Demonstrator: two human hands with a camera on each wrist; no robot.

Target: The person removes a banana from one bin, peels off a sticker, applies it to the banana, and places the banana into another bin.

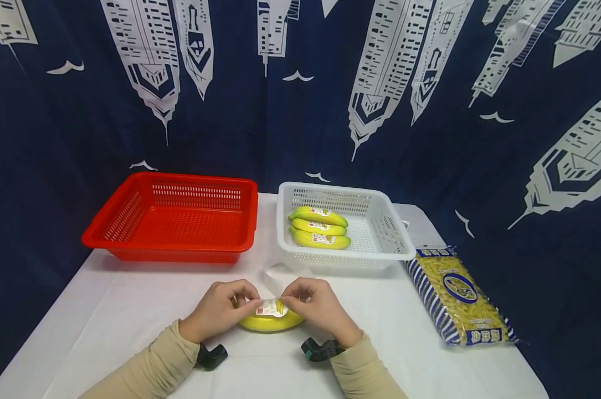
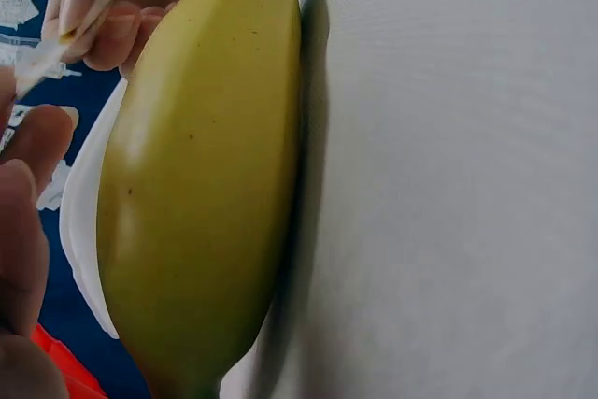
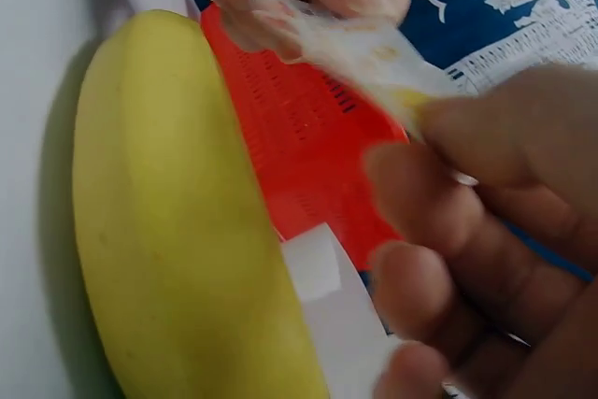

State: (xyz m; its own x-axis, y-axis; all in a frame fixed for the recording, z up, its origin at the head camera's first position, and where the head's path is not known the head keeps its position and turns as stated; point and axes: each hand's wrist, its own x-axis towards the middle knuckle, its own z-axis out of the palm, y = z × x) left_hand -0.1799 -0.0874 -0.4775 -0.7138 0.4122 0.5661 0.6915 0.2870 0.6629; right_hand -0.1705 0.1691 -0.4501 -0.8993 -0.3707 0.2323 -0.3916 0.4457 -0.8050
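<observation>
**Both hands pinch the label over a banana on the table**

Nearest the person, two beige sleeves reach forward onto the white table [image 1: 131, 310], each wrist carrying a small black camera mount. The left hand [image 1: 219, 310] and the right hand [image 1: 316, 306] meet over a single yellow banana [image 1: 270, 322] that lies on the tablecloth just in front of the wrists. Both have their fingertips closed on the white label [image 1: 270, 307] that sits on top of the banana, the left pinching its left end and the right its right end. The right wrist view shows the label [image 3: 360, 44] as a thin crinkled film stretched between the two sets of fingertips, lifted off the banana's skin [image 3: 177, 231]. The left wrist view shows the banana [image 2: 201, 193] resting on the cloth.

Farther back, a white basket [image 1: 397, 244] stands right of centre and holds three more labelled bananas [image 1: 319, 227] lying side by side. To its left, just beside it, stands a red basket [image 1: 131, 221]. At the right edge of the table, near the white basket, lies a blue-and-white striped bag of pasta [image 1: 457, 296]. Behind everything hangs a dark blue curtain [image 1: 46, 138] printed with white skyscrapers
</observation>
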